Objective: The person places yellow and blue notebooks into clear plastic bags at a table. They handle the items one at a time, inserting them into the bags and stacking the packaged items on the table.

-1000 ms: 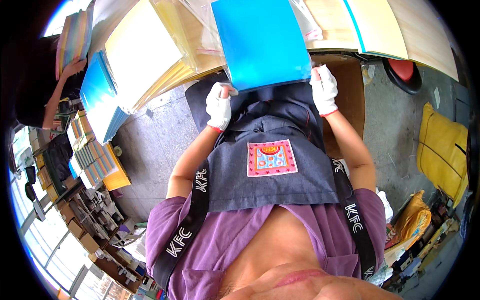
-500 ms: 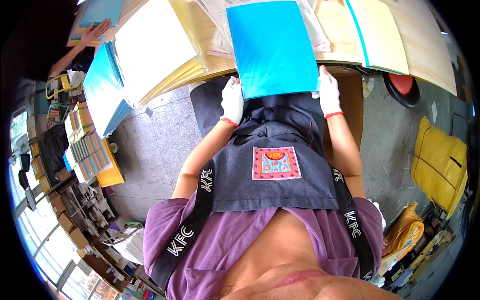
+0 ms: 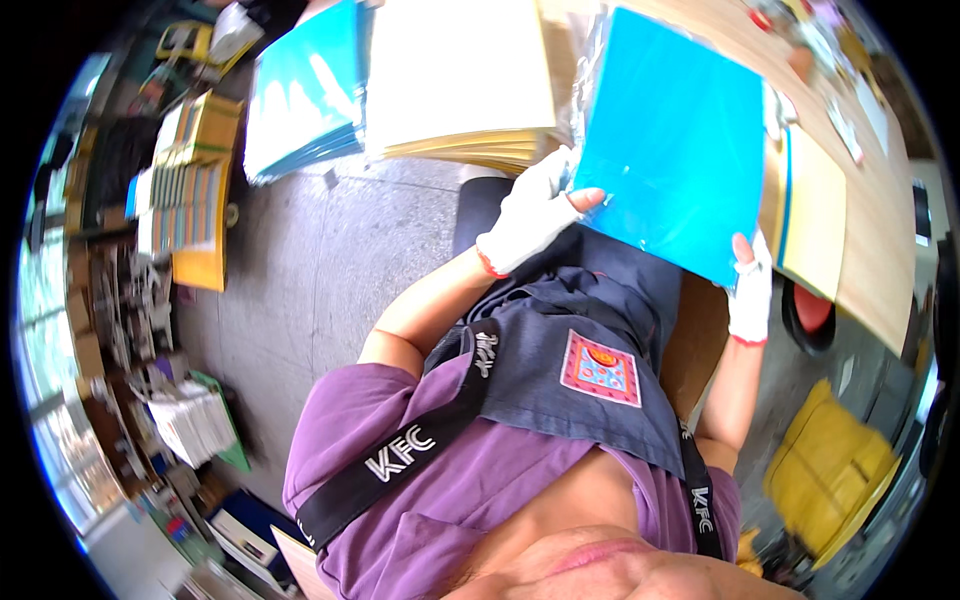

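A flat blue sheet (image 3: pixel 670 140), or a thin pack of them, is held tilted over my lap at the table's near edge. Clear plastic shows crinkled along its left side, and small glints lie on its face. My left hand (image 3: pixel 535 212), in a white glove with a bare thumb, grips the lower left corner with the thumb on top. At the lower right corner, my right hand (image 3: pixel 750 290) pinches the sheet, thumb on the upper face and fingers underneath. How many layers are between the fingers I cannot tell.
Left of the blue sheet, a cream-white stack (image 3: pixel 455 75) with yellow edges overhangs the table, beside glossy blue packs (image 3: pixel 308 95). To the right lies a pale yellow stack (image 3: pixel 815 205) with a blue strip on the wooden table (image 3: pixel 870 255). A red-topped stool (image 3: pixel 812 308) stands below.
My view has swung to the right. The blue sheet is raised and tilted, with clear plastic now showing at its left. Both thumbs now lie over its lower corners.
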A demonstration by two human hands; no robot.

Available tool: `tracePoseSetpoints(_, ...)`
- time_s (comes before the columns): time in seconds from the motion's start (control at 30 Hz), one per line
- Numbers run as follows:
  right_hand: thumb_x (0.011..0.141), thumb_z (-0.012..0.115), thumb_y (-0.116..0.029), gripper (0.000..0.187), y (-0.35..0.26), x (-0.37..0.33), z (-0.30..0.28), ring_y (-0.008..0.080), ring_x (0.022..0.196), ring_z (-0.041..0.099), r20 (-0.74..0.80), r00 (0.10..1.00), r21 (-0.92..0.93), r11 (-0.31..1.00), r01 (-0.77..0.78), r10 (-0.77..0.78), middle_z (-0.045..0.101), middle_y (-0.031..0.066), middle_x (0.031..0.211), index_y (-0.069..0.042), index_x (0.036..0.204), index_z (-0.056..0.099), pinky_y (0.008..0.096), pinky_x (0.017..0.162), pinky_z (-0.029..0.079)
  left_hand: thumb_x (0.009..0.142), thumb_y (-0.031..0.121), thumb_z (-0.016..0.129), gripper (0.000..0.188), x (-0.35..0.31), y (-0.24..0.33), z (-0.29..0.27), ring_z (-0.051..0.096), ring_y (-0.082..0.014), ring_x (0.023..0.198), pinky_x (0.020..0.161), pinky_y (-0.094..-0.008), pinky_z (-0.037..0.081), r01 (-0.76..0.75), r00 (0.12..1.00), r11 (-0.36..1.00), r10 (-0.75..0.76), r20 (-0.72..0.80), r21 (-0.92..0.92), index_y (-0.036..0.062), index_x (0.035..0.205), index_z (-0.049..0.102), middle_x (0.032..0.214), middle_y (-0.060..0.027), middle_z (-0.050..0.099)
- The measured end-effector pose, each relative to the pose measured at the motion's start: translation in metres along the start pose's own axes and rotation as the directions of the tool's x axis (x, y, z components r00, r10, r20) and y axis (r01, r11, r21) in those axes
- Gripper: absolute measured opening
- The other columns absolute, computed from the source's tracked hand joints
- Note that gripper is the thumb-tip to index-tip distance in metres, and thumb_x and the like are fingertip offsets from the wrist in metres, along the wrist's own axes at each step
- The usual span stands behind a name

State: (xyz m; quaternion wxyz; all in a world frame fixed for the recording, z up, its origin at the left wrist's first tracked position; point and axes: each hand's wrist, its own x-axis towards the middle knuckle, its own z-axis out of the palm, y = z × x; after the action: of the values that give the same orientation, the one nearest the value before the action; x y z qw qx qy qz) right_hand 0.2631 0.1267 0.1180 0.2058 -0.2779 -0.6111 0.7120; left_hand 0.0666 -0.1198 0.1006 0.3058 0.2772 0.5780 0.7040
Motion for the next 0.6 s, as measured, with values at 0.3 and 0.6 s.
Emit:
tracePoseSetpoints(0.3, 0.095, 0.066, -0.039, 0.035, -0.020, 0.082, 0.228, 0.0092, 0.066, 0.052, 0.457, 0.882, -0.168, 0.962, 0.217, -0.119, 0.057, 0.0002, 0.079, -0.006, 0.106, 0.062, 0.0259, 0.057, 0.042, 0.097, 0.017, 0.058, 0.035, -0.072, 0.079, -0.172, 0.061, -0.0123, 0.090, 0.078, -0.0258, 0.049, -0.172, 0.770, 0.931, 0.331, -0.546, 0.323, 0.0009, 0.129, 0.056, 0.106, -0.0050, 0.066)
tracePoseSetpoints(0.6, 0.096, 0.058, -0.052, 0.049, -0.005, 0.139, 0.451, 0.0172, 0.065, 0.068, 0.681, 0.731, -0.426, 0.838, 0.341, 0.049, 0.066, 0.0091, 0.075, -0.004, 0.088, 0.064, 0.0320, 0.068, 0.053, 0.103, 0.025, 0.051, 0.026, -0.064, 0.111, -0.397, 0.060, -0.0128, 0.064, 0.050, -0.0235, 0.046, -0.208, 0.683, 0.977, 0.185, -0.707, 0.055, 0.0014, 0.109, 0.061, 0.089, -0.0060, 0.064)
